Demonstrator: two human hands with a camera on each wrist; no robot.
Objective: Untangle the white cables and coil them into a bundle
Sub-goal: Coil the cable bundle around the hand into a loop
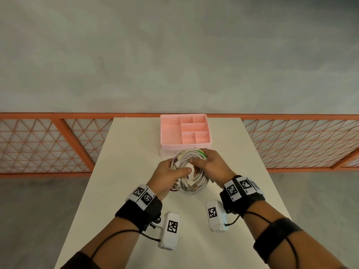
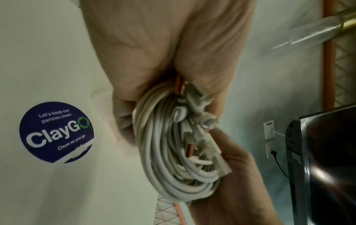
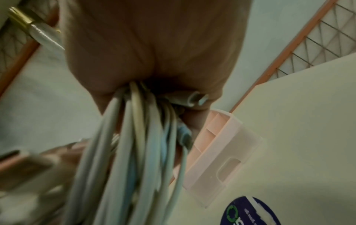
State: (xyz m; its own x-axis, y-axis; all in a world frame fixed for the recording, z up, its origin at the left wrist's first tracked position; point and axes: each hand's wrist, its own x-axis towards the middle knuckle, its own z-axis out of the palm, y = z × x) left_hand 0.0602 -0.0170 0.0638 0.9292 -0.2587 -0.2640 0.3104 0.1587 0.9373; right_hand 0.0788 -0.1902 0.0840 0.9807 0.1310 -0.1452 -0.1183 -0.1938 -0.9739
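White cables (image 1: 191, 171): smooth matt rubbery sheathing, plug ends of hard pale plastic, some with bare metal tips. Bench (image 1: 233, 152): smooth, matt off-white top, like laminate. Pink tray (image 1: 166, 133) at 12 o'clock from the coil: moulded plastic, smooth, faintly satin. Round blue sticker (image 2: 55, 132) at 9 o'clock from the coil in the left wrist view: glossy printed film. Wrist straps (image 1: 136, 212): black matt cloth. Dark screen (image 2: 327, 159) at 3 o'clock: glossy, with reflections.
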